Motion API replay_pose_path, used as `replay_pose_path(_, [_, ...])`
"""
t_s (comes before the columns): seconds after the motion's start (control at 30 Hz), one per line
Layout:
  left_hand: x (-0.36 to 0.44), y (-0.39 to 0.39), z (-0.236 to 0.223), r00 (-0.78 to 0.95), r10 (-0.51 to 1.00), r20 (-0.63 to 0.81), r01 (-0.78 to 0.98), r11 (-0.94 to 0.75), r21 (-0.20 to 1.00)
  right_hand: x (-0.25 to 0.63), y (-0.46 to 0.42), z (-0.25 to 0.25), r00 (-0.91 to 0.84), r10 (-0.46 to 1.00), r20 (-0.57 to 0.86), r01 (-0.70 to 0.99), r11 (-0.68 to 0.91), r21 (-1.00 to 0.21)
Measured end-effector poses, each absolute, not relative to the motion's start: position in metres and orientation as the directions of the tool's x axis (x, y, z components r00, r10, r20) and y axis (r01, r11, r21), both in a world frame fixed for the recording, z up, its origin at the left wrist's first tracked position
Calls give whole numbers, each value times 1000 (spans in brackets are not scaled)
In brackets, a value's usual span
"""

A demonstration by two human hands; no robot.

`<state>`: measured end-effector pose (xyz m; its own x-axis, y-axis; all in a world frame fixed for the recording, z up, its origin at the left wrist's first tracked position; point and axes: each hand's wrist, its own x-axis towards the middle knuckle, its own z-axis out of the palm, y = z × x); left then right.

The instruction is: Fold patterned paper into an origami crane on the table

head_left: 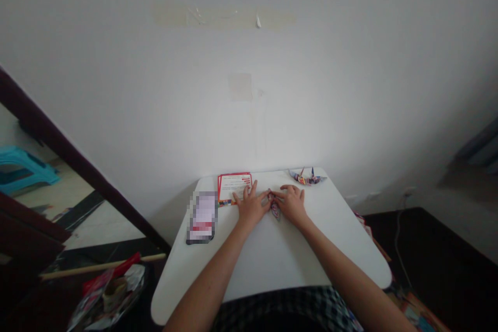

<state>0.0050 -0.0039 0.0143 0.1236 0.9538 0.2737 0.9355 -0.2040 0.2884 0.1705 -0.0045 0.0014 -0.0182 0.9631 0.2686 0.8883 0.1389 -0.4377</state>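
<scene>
A small folded piece of patterned paper (275,211) lies on the white table (272,264), pointed at its near end. My left hand (251,205) pinches its upper part between thumb and index finger, while the other fingers spread towards the printed sheets. From the other side, my right hand (291,203) has its fingertips closed on the same paper, partly covering it. Two folded paper cranes (307,178) with colourful print sit at the table's back right, beyond my right hand.
Red-edged printed sheets (233,185) lie at the back left. A blurred-out phone (202,217) rests on the left side. The wall (249,129) rises behind the table. A bag of rubbish (112,293) stands on the floor at left, near a mirror and its dark frame (78,150).
</scene>
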Motion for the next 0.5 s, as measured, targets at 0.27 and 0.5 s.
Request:
replay_pose_path(0.27, [4,-1,12,133,960,248,951,-194,242,167,-7,1,-60,973,224,942,130,-308])
replay_pose_path(0.5, [3,1,8,141,953,268,952,-204,228,169,-8,-1,-59,959,277,936,149,-319])
